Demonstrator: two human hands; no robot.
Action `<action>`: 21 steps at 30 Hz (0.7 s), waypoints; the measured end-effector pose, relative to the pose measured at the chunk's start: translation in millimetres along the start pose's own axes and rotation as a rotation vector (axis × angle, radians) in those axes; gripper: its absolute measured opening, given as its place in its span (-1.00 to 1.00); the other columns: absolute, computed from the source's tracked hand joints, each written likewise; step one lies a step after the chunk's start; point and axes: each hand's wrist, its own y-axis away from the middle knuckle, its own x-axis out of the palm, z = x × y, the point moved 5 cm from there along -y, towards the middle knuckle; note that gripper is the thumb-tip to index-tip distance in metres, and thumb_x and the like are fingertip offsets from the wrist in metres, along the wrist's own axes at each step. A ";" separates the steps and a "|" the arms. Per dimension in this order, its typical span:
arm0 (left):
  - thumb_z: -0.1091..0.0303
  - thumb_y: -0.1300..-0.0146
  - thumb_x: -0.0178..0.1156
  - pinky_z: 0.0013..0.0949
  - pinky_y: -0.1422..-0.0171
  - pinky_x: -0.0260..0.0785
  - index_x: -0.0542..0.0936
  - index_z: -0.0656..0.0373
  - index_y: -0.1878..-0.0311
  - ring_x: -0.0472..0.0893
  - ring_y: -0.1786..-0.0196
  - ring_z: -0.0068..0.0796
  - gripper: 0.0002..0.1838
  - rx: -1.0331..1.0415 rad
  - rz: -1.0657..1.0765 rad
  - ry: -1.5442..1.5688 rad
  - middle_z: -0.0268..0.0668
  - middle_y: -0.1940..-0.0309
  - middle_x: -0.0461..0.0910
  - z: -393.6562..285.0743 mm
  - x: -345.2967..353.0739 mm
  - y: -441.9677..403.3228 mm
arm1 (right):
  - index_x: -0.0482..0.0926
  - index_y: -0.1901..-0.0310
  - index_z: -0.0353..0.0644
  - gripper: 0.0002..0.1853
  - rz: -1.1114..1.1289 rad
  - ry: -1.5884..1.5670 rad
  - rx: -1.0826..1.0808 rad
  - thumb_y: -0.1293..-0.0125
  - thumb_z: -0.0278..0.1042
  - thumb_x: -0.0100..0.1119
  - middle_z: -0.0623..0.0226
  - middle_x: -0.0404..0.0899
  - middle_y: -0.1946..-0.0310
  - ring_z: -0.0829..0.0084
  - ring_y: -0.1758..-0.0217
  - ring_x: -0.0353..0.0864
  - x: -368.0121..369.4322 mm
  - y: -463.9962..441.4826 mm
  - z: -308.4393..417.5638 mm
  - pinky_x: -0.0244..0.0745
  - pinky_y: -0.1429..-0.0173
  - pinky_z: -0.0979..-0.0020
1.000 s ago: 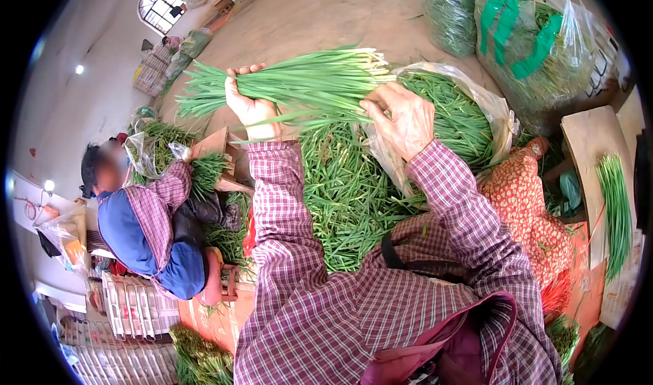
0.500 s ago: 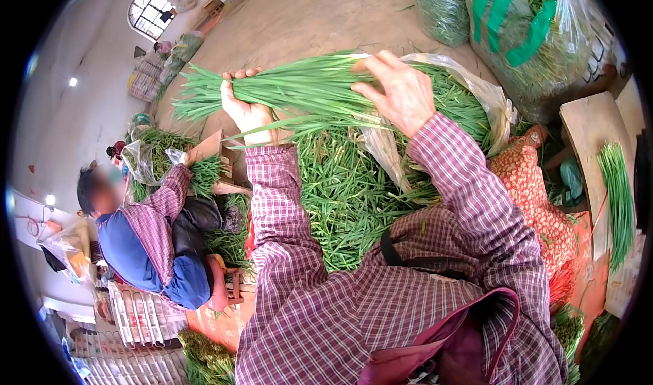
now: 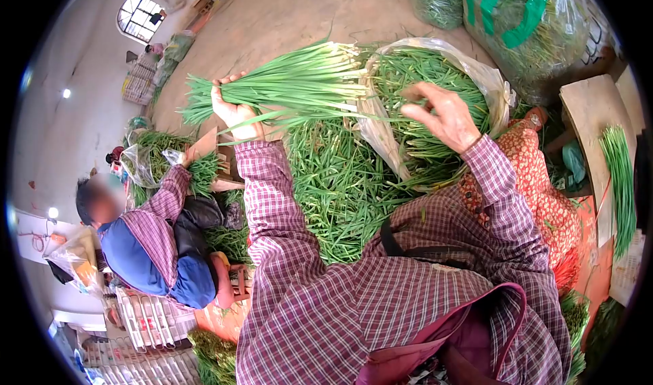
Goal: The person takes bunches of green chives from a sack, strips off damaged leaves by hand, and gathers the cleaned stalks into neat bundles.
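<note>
My left hand (image 3: 233, 113) is wrapped round a thick bunch of green chives (image 3: 306, 75), held up in front of me with the white ends fanned out to the right. A few long leaves hang loose below the bunch. My right hand (image 3: 445, 116) is away from the bunch, its fingers apart and slightly blurred, with nothing seen in them. Beneath that hand lies an open clear plastic bag (image 3: 507, 106) full of chives. A big heap of loose chives (image 3: 340, 194) spreads under my arms.
At left a co-worker (image 3: 149, 242) in blue sits by another chive pile (image 3: 160, 147). Stuffed plastic bags (image 3: 530, 52) stand at the back right. A tied bunch (image 3: 617, 188) rests on a board (image 3: 590, 123) at the right. Red-patterned cloth (image 3: 534, 181) lies beside me.
My right hand has left the white ends of the bunch and moved right and down, over the open bag. My left hand still holds the chives, shifted slightly left.
</note>
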 end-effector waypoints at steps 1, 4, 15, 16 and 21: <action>0.32 -0.24 0.07 -0.07 -0.07 0.38 0.49 0.10 0.40 0.50 0.36 -0.35 -0.87 -0.004 0.016 0.010 -0.38 0.50 0.50 0.5 2.5 1.0 | 0.51 0.06 -0.19 -0.38 -0.046 0.157 -0.070 -0.23 0.30 0.00 0.09 0.61 0.24 0.27 0.32 0.64 6.5 -0.7 3.3 0.52 0.19 0.30; 0.31 -0.24 0.08 -0.10 -0.10 0.37 0.49 0.10 0.42 0.50 0.35 -0.37 -0.86 -0.021 0.038 -0.013 -0.37 0.51 0.50 2.8 7.0 2.7 | 0.47 0.03 -0.20 -0.31 -0.053 0.367 -0.195 -0.21 0.38 -0.07 0.07 0.61 0.26 0.25 0.31 0.63 30.6 -6.8 21.2 0.52 0.21 0.26; 0.28 -0.27 0.11 -0.15 -0.06 0.39 0.48 0.13 0.44 0.51 0.30 -0.38 -0.81 -0.006 0.174 0.079 -0.34 0.49 0.50 4.1 7.5 12.0 | 0.61 0.39 -0.11 -0.63 0.255 0.526 0.062 -0.27 0.05 0.10 0.29 0.46 0.66 0.31 0.57 0.54 54.7 54.7 -57.1 0.43 0.46 0.29; 0.28 -0.27 0.11 -0.15 -0.06 0.39 0.48 0.13 0.44 0.51 0.30 -0.38 -0.81 -0.007 0.175 0.079 -0.34 0.49 0.50 3.1 6.7 9.7 | 0.61 0.39 -0.11 -0.63 0.254 0.525 0.063 -0.27 0.05 0.10 0.29 0.46 0.66 0.31 0.57 0.54 51.3 50.5 -53.1 0.43 0.46 0.29; 0.27 -0.26 0.13 -0.22 -0.03 0.36 0.48 0.08 0.45 0.50 0.34 -0.45 -0.82 -0.085 0.221 0.172 -0.42 0.51 0.49 6.1 22.7 16.5 | 0.58 0.29 -0.17 -0.67 -0.162 0.121 0.002 -0.19 -0.03 0.21 0.23 0.50 0.41 0.19 0.37 0.53 -3.0 5.8 24.7 0.45 0.28 0.29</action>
